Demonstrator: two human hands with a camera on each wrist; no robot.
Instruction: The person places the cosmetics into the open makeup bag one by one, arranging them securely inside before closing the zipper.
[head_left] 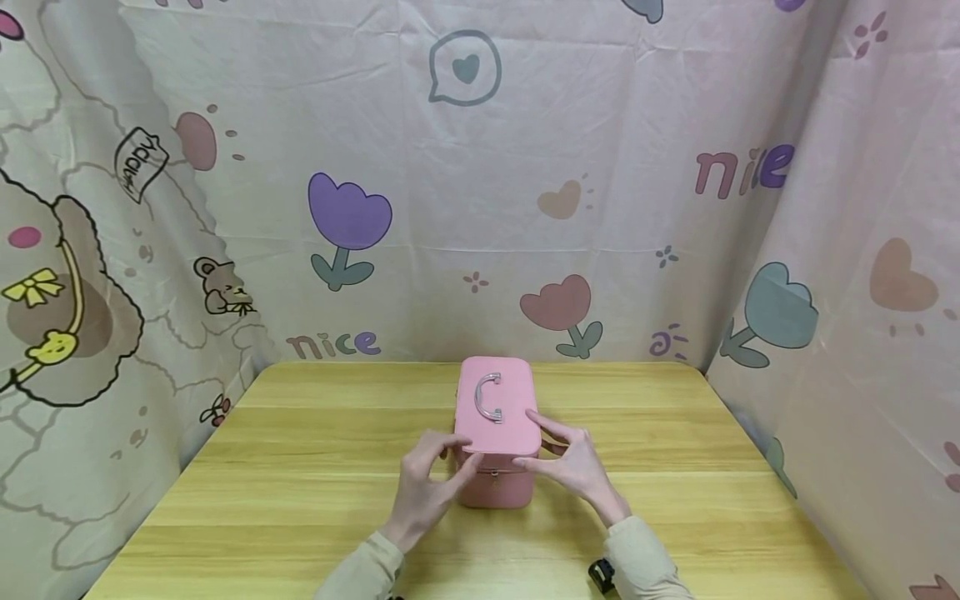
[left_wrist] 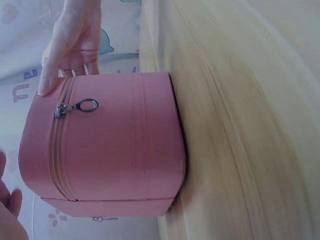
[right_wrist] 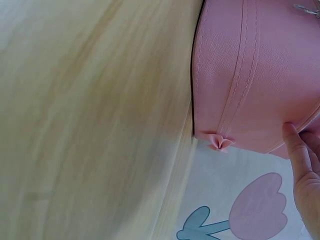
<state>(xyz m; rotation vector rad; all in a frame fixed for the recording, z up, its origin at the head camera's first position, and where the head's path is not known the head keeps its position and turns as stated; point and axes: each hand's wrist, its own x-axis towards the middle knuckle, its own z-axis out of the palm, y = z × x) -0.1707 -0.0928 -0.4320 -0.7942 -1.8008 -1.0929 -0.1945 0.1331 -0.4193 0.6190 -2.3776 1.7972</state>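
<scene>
A pink vanity case (head_left: pixel 498 400) with a silver handle (head_left: pixel 480 398) on its lid stands upright on the table, its lid down. A zip runs round it below the lid, and the zip pull (left_wrist: pixel 85 105) hangs at the front. My right hand (head_left: pixel 573 462) grips the near right corner, thumb at the front by the zip line and forefinger on the lid's edge. At the near left corner is my left hand (head_left: pixel 427 483), thumb and forefinger spread apart. In the left wrist view, the left hand's fingers (left_wrist: pixel 12 200) show a gap from the case.
The wooden table (head_left: pixel 337 417) reaches back to a patterned cloth (head_left: pixel 450 167), which also hangs at both sides. A small pink bow (right_wrist: pixel 219 142) sits low on the case's side. By the right sleeve is a small black device (head_left: pixel 602 575).
</scene>
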